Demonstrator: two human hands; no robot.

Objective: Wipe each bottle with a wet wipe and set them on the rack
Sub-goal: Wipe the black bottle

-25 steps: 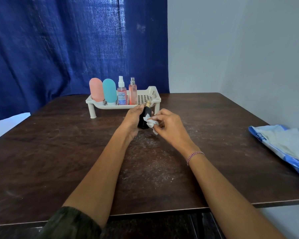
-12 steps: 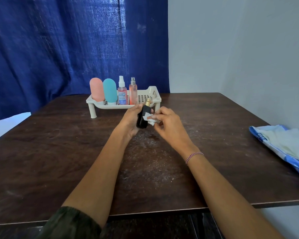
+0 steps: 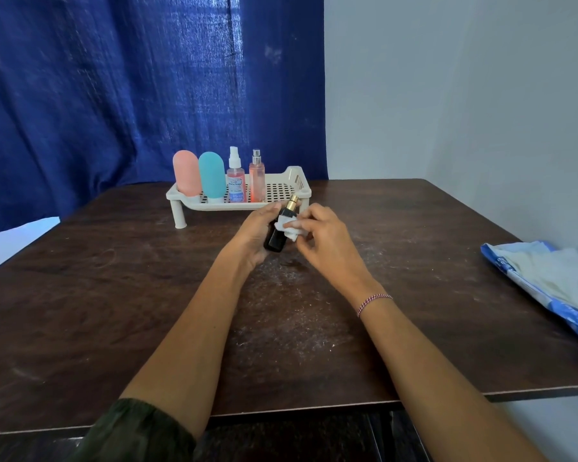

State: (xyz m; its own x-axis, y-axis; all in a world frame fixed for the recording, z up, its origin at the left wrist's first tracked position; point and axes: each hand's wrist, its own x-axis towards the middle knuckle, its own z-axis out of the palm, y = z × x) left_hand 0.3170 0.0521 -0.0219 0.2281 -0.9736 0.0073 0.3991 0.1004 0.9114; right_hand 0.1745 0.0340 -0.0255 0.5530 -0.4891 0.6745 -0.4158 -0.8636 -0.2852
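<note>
Above the table (image 3: 114,311), left hand (image 3: 252,233) grips black bottle (image 3: 279,233), half hidden; right hand (image 3: 327,241) pinches wipe (image 3: 291,228).

No text could be read with certainty. The clear spray bottle (image 3: 236,181) on the rack (image 3: 291,191), at 12 o'clock from the hands, bore a printed label too blurred to make out. The blue wipes pack (image 3: 548,281), at 3 o'clock, showed illegible white lettering.
</note>
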